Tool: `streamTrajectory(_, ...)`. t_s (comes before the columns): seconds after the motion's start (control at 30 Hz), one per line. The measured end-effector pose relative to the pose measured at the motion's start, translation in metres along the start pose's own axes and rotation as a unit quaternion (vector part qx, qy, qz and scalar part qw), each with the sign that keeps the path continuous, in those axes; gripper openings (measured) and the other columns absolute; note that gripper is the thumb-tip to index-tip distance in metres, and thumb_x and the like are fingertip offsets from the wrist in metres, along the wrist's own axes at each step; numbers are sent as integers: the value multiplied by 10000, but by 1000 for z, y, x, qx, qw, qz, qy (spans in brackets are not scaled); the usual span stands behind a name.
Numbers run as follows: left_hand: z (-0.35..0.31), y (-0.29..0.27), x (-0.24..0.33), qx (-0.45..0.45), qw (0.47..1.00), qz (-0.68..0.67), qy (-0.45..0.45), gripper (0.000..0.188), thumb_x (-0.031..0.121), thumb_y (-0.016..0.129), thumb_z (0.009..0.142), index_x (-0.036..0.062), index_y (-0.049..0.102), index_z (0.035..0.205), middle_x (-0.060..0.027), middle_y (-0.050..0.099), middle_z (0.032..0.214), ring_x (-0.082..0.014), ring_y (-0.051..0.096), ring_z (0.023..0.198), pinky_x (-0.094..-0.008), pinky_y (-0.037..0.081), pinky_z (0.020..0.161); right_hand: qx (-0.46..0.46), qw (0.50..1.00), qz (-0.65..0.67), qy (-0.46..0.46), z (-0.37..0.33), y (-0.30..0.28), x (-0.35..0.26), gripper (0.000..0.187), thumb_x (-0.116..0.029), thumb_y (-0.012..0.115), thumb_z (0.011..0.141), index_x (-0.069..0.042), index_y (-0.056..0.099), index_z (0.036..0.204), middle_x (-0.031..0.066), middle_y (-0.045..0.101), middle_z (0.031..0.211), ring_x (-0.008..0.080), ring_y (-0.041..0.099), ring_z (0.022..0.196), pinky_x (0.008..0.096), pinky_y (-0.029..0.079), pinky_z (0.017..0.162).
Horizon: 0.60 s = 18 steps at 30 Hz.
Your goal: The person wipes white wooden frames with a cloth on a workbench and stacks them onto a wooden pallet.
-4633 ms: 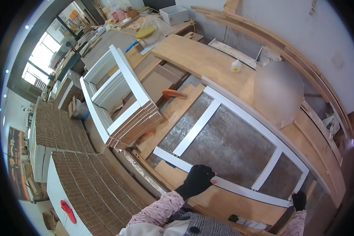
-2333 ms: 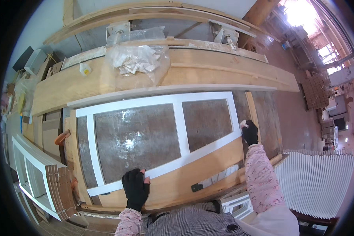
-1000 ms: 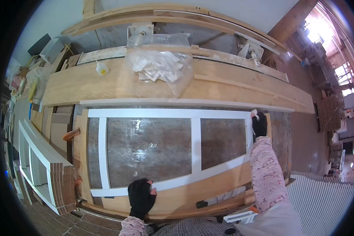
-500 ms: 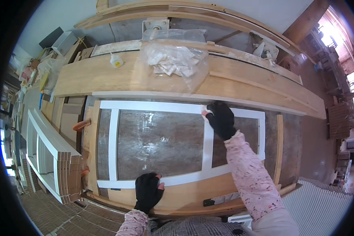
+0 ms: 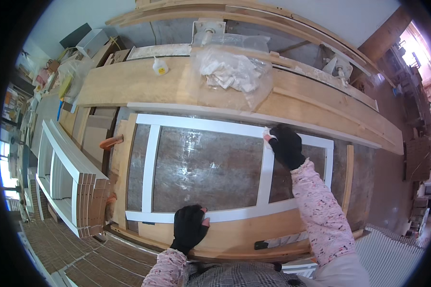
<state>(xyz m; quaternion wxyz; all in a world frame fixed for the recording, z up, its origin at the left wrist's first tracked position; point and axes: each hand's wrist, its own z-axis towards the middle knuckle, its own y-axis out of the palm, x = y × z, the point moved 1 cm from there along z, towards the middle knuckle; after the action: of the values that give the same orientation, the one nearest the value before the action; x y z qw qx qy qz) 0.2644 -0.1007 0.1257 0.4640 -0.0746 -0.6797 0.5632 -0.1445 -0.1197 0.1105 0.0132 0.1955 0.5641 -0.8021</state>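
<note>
A white rectangular frame (image 5: 201,123) with two crossbars lies flat on the work table. My right hand (image 5: 287,146), in a black fingerless glove, reaches to the far rail where the right crossbar meets it. A small white cloth (image 5: 267,132) is pinched in its fingers against that joint; the glove hides part of it. At the near rail, left of the middle, my left hand (image 5: 189,228) wears a matching glove. Its thumb and bent fingers close on the rail, though the palm side is hidden.
Finished-looking white frames (image 5: 69,182) stand stacked at left. Orange-handled clamps (image 5: 111,142) sit by the left wooden strip. A plastic bag of white cloths (image 5: 232,71) and a white bottle (image 5: 160,66) stand beyond. A dark-handled flat tool (image 5: 277,240) lies nearby.
The whole view has shifted, so the table and frame appear farther right and slightly higher. Both hands stay at about the same places on the frame, the cloth still in the right.
</note>
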Motion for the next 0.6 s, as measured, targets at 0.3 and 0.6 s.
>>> streamTrajectory(0.3, 7, 5, 6, -5, 1000, 2, 1, 339, 243, 716, 798, 63, 661, 1079, -140, 633, 1086, -353, 580, 1024, -487, 437, 899, -3, 997, 46, 57, 6, -23, 16, 303, -362, 700, 844, -92, 680, 980, 135, 678, 920, 353, 657, 858, 465, 507, 773)
streamTrajectory(0.6, 2, 3, -8, 14, 999, -50, -3, 302, 245, 726, 793, 76, 645, 1030, -113, 636, 1045, -337, 603, 1022, -479, 465, 909, -73, 995, -57, -29, 10, -36, 30, 262, -258, 702, 842, -68, 670, 1020, 131, 663, 914, 353, 651, 870, 432, 521, 755)
